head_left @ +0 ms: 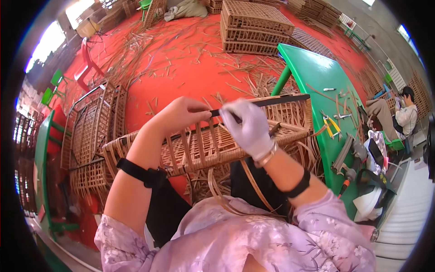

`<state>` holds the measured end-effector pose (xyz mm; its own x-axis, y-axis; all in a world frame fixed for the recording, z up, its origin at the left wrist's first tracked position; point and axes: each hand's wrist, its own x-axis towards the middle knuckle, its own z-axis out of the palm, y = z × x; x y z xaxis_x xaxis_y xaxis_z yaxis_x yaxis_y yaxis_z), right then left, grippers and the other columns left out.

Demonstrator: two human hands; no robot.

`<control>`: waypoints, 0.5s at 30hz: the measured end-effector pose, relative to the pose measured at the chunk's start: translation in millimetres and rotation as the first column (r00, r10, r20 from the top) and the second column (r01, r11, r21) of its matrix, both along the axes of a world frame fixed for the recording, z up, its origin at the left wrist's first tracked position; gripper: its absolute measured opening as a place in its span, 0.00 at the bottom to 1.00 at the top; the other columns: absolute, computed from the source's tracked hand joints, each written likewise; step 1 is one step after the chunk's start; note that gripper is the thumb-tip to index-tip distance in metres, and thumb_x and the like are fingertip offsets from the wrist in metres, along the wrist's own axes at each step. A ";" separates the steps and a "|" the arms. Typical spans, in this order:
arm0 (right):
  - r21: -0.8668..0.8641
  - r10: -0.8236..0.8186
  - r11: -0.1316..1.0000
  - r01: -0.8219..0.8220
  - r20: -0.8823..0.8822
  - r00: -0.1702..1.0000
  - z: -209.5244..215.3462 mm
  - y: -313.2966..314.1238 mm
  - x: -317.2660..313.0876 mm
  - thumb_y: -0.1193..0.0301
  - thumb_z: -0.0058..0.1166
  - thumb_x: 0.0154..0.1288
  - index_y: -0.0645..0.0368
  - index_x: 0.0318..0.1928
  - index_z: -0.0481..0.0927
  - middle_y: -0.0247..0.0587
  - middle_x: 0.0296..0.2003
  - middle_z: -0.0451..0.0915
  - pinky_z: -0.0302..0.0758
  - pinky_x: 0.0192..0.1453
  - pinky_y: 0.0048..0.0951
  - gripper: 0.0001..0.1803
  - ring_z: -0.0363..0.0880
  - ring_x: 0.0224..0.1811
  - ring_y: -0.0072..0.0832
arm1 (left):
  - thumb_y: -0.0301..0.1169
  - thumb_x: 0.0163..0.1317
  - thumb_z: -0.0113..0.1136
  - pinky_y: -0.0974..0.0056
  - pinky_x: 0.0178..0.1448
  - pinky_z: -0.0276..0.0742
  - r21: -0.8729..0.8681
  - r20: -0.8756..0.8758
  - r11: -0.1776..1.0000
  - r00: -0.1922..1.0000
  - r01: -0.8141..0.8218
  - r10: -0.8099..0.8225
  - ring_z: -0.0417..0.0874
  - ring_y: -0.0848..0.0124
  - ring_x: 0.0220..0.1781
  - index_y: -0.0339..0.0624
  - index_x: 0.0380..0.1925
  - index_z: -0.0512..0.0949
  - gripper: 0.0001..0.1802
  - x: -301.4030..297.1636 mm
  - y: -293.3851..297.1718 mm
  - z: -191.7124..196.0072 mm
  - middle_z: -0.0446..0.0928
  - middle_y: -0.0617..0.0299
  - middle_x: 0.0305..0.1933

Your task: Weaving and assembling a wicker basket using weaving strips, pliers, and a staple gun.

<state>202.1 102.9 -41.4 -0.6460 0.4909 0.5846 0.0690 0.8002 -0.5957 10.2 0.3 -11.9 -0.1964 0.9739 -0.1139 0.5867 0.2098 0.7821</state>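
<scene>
Across my lap lies a long rectangular wicker basket (199, 156) with an open lattice of brown strips. Along its far edge runs a dark, flat rim bar (276, 100). My bare left hand (186, 111) reaches over the basket, thumb and fingers pinched on this rim bar. Just to its right is my right hand (248, 126) in a white glove, slightly blurred, its fingers curled in at the rim. What lies between the gloved fingers is hidden. Loose wicker strips (253, 179) hang from the basket's near side in front of my body.
A green table (312, 68) on the right bears yellow-handled pliers (332, 126) and a hammer (348, 174). Wicker crates (256, 27) are stacked beyond. Another wicker frame (88, 131) stands left. Cane scraps litter the red floor (181, 68). A seated person (404, 115) is far right.
</scene>
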 end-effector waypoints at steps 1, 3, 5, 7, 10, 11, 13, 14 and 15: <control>-0.113 -0.031 0.993 0.034 0.030 0.999 -8.3 -9.2 14.1 0.62 0.54 0.66 0.56 0.34 0.83 0.46 0.28 0.80 0.77 0.39 0.40 0.12 0.81 0.33 0.42 | 0.38 0.64 0.64 0.65 0.52 0.76 -0.125 0.070 0.991 0.997 0.047 -0.038 0.82 0.75 0.44 0.36 0.50 0.82 0.19 -1.1 3.3 4.0 0.85 0.60 0.42; -0.187 -0.041 0.980 0.065 0.132 0.990 -28.2 -11.5 22.2 0.61 0.54 0.66 0.58 0.36 0.83 0.47 0.29 0.80 0.77 0.39 0.39 0.13 0.81 0.34 0.43 | 0.38 0.65 0.63 0.65 0.54 0.76 -0.149 0.068 0.986 0.996 0.069 -0.060 0.81 0.76 0.46 0.37 0.50 0.82 0.19 -0.3 9.0 10.8 0.85 0.61 0.43; -0.261 -0.033 0.961 0.093 0.225 0.974 -36.7 -10.4 20.4 0.61 0.54 0.67 0.59 0.38 0.83 0.49 0.30 0.81 0.77 0.40 0.39 0.14 0.81 0.34 0.43 | 0.38 0.65 0.63 0.65 0.55 0.75 -0.177 0.059 0.981 0.996 0.083 -0.073 0.81 0.77 0.47 0.37 0.51 0.82 0.19 -1.5 10.9 11.5 0.85 0.62 0.43; -0.339 0.059 0.940 -0.038 0.052 0.997 -37.3 -8.6 8.4 0.60 0.53 0.68 0.62 0.42 0.83 0.52 0.33 0.82 0.77 0.42 0.40 0.17 0.82 0.36 0.46 | 0.38 0.66 0.63 0.66 0.57 0.74 -0.147 0.125 0.982 0.987 0.116 -0.098 0.80 0.77 0.49 0.37 0.51 0.82 0.19 -3.8 11.6 8.9 0.85 0.62 0.44; -0.512 0.147 0.856 -0.074 0.103 0.984 -37.8 -7.2 -6.7 0.58 0.52 0.70 0.64 0.45 0.83 0.55 0.34 0.83 0.77 0.42 0.39 0.20 0.82 0.37 0.46 | 0.38 0.66 0.63 0.66 0.57 0.73 -0.119 0.155 0.984 0.982 0.129 -0.110 0.80 0.76 0.49 0.37 0.52 0.81 0.20 -5.1 9.2 2.5 0.84 0.63 0.45; -0.555 0.168 0.829 -0.060 0.146 0.975 -40.0 -5.7 -9.4 0.57 0.52 0.70 0.64 0.45 0.83 0.55 0.34 0.83 0.77 0.42 0.38 0.20 0.83 0.36 0.44 | 0.38 0.66 0.63 0.66 0.57 0.73 -0.117 0.153 0.985 0.982 0.129 -0.111 0.80 0.76 0.49 0.37 0.52 0.81 0.20 -4.3 10.0 2.0 0.84 0.63 0.45; -0.617 0.191 0.782 -0.082 0.112 0.975 -39.4 -5.4 -6.1 0.56 0.52 0.70 0.65 0.44 0.83 0.53 0.32 0.83 0.76 0.42 0.36 0.22 0.83 0.35 0.39 | 0.38 0.66 0.62 0.66 0.57 0.74 -0.162 0.144 0.984 0.988 0.072 -0.049 0.81 0.76 0.49 0.37 0.52 0.81 0.19 -1.7 10.4 1.2 0.84 0.62 0.45; -0.623 0.180 0.777 -0.087 0.088 0.980 -38.6 -5.6 -4.0 0.56 0.52 0.70 0.65 0.44 0.83 0.51 0.31 0.83 0.76 0.41 0.35 0.22 0.82 0.34 0.37 | 0.38 0.66 0.62 0.66 0.57 0.74 -0.161 0.145 0.984 0.988 0.069 -0.046 0.81 0.76 0.49 0.37 0.52 0.81 0.19 -1.1 9.6 1.7 0.84 0.62 0.45; -0.628 0.169 0.773 -0.092 0.063 0.984 -38.4 -5.9 -3.0 0.56 0.53 0.70 0.66 0.44 0.83 0.50 0.31 0.83 0.76 0.40 0.34 0.22 0.82 0.33 0.34 | 0.37 0.66 0.62 0.66 0.56 0.74 -0.145 0.134 0.987 0.990 0.070 -0.050 0.81 0.76 0.48 0.37 0.52 0.81 0.19 -0.5 8.7 2.8 0.84 0.62 0.45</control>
